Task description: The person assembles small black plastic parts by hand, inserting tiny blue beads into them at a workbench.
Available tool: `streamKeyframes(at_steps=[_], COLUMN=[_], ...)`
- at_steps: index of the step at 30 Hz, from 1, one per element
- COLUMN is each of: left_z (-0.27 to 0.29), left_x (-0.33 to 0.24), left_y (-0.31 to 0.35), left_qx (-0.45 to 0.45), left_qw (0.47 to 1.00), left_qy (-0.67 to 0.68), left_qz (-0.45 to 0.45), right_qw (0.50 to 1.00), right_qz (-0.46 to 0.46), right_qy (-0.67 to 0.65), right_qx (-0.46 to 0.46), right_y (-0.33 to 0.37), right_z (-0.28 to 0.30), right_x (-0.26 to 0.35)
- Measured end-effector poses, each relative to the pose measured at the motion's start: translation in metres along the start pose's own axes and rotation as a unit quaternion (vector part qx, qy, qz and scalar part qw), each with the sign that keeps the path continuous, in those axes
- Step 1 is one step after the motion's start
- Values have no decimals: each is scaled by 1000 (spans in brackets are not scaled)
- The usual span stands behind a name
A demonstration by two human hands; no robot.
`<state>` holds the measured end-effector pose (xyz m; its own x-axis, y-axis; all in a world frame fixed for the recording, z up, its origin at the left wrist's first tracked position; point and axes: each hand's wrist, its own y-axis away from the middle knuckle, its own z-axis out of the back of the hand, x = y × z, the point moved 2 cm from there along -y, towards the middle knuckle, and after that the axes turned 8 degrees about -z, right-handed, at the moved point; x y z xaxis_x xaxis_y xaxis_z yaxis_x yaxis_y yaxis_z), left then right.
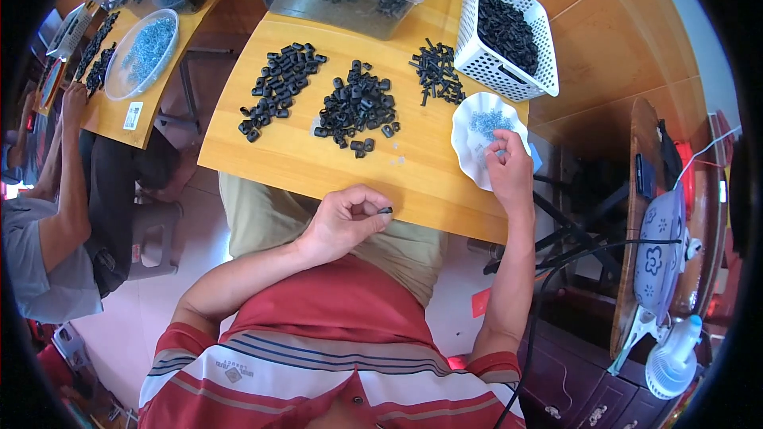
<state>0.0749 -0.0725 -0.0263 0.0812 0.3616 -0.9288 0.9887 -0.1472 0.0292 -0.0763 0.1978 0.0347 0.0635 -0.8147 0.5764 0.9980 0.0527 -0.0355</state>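
My left hand (346, 218) is closed at the table's near edge, with a small black plastic part (385, 210) pinched between thumb and fingers. At the right, my right hand (510, 165) reaches over a white wavy-rimmed dish (467, 155). Its fingertips come together in a pinch beside a heap of tiny pale-blue clear pieces (489, 121); whatever lies between them is too small to make out. Beyond my left hand are two piles of short black barrel-shaped parts, one at the left (282, 83) and one in the middle (362, 103). Thin black pins (437, 71) lie near the dish.
A clear bin (342, 0) of black parts stands at the table's (294, 167) far side. The white perforated basket (489, 71) beside it holds more black pieces. At the left, another person (67, 191) sits by a second table with a round tub (147, 54). A fan (672, 357) is at lower right.
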Motion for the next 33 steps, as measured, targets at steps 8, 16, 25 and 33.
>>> streamKeyframes(at_steps=[8,16,25,33], left_z=[-1,-8,-11,-10], left_x=[2,-11,-16,-16], left_y=[2,-3,2,7], left_qx=[-11,-21,-18,-21], left_qw=[1000,999,996,994], left_qy=[-5,-35,-77,-75], left_qz=[6,-13,-47,-77], right_qw=[977,869,842,846], right_qz=[-29,-51,-77,-70], right_qy=[-209,-418,-401,-361], right_qx=[37,261,351,385], right_y=[14,59,80,83], right_z=[-2,-23,-43,-45], right_x=[2,54,77,87])
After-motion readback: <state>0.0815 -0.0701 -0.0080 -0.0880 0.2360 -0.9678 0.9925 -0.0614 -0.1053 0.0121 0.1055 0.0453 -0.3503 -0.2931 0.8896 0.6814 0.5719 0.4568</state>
